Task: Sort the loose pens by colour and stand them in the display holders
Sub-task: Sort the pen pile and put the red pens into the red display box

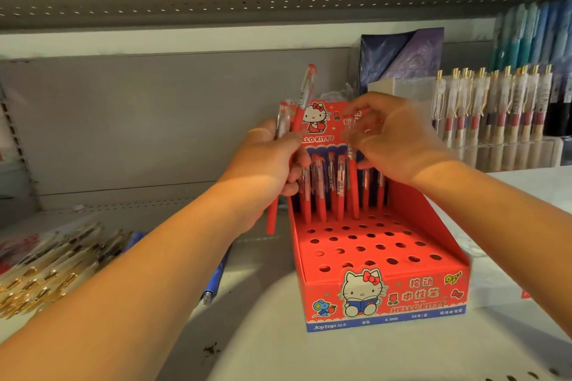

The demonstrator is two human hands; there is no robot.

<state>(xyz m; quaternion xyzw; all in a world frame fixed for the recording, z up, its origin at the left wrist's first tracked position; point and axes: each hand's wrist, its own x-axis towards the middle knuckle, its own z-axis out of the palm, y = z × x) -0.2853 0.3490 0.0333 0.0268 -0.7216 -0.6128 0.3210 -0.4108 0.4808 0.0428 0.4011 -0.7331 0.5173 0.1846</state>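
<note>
**Red pen upright at the back row**

The red display box [418, 297] sits on the shelf [263, 334], a row of red pens [320, 195] standing at its back. The left hand [272, 164] grips a bunch of loose red pens [301, 93] beside the box's left edge. The right hand [399, 139], nearer the holes, pinches one pen [353, 192] by its clear top; its long axis is near upright, tip down among the standing row, below the fingers
</note>
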